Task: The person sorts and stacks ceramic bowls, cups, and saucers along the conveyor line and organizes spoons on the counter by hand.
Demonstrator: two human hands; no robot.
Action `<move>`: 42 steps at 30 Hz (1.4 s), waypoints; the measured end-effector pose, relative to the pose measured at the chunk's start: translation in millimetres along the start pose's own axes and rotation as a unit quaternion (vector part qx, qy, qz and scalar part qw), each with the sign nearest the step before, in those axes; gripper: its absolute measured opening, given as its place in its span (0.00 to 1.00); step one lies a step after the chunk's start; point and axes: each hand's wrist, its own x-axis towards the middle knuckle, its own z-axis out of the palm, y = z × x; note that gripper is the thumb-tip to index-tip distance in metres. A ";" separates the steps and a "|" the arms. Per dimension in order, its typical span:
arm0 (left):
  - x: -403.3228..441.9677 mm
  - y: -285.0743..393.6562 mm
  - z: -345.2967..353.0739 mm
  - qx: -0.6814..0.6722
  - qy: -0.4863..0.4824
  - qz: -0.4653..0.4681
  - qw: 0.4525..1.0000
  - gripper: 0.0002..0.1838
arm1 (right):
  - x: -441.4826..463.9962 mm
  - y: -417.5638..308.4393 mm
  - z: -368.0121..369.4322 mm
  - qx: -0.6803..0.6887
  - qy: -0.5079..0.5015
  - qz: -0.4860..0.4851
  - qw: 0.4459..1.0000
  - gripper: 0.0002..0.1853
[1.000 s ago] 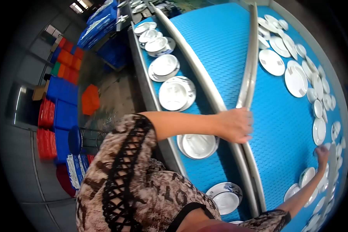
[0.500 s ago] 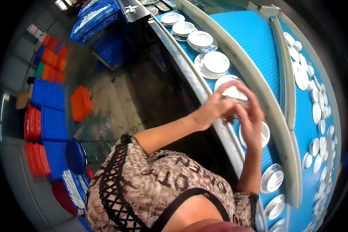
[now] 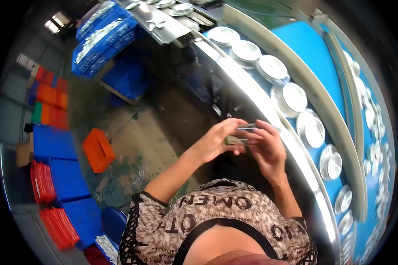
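My left hand [image 3: 217,140] and my right hand [image 3: 268,149] are close together in front of my chest, over the gap beside the conveyor. Between them is a small shiny object [image 3: 239,141] with a greenish end at my left fingers, too small and blurred to name. Fingers of both hands are curled around it. To the right, stacked white dishes [image 3: 292,98] sit in a row on the near lane of the blue belt, some with blue patterned rims. Loose white dishes [image 3: 370,118] lie beyond the dividers.
A bright metal edge [image 3: 269,106] runs along the belt, with a pale divider [image 3: 305,79] behind the dish row. Blue crates [image 3: 102,44] stand at the upper left beside a metal tray [image 3: 161,24]. An orange bin [image 3: 98,150] and a blue stool [image 3: 114,221] are at left.
My hands were apart, the left at the divider and the right over the far dishes. They came together over the near lane, then moved off it toward my chest. The view turned left.
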 end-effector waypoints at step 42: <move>395.3 424.5 -392.5 0.737 -0.037 0.216 0.640 0.17 | 401.5 166.7 244.5 -0.098 0.017 0.377 0.921 0.12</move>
